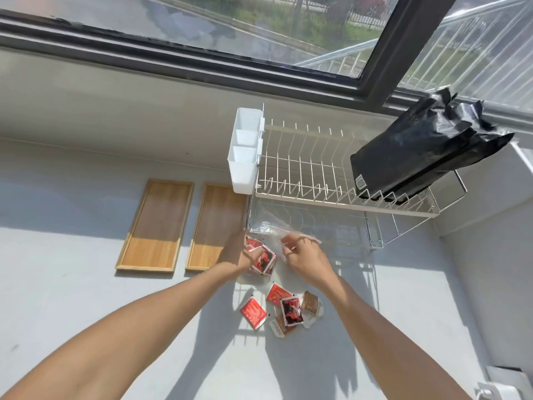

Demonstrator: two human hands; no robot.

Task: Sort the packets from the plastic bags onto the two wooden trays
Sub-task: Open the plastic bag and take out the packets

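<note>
- Both hands worked at a clear plastic bag (269, 230) lying on the white counter (86, 284), just in front of the dish rack (331, 180).
- The left hand (238, 254) was closed on the bag's near-left edge, with red-and-black packets (264, 259) bunched against its fingers; whether it pinched film alone or a packet as well could not be told.
- The right hand (305, 256) pinched the thin film at the bag's mouth, fingers curled.
- Six or so loose packets (284, 308) lay in a small heap on the counter, nearer the person: red ones, red-and-black ones and brown ones.
- The two wooden trays (157, 225) lay side by side to the left, both bare; the right tray (219, 223) sat just beside the left hand.
- A black plastic bag (424, 151) rested on the rack's upper tier, well apart from the hands.
- Judged step: emptying the clear bag, sorting not yet begun.
- Recommended technique: hold the mouth wide with the right hand, lift the closed end with the left, and let the packets slide onto the heap.
- Risk: the slack film could trap a packet in a fold; check the bag before setting it aside.
</note>
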